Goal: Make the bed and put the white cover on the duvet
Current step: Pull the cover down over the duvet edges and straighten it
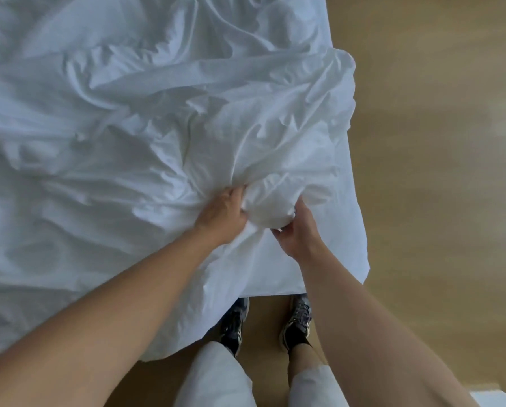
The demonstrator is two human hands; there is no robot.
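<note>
Gripping bunched white cover (pixel 265 208) at near right corner of bed (pixel 347 248): my left hand (pixel 222 214), right hand (pixel 297 235) both clenched on fabric, likely seating its corner.

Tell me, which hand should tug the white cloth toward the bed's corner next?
Probably the right hand: it pinches the bunched white cover on the side nearest the bed's corner. The left hand grips the cover farther in and could steady it.

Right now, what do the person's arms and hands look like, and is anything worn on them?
Both are bare: the left hand and left forearm, the right hand and right forearm show no sleeve, glove, watch, bracelet or ring. No markings are visible.
</note>
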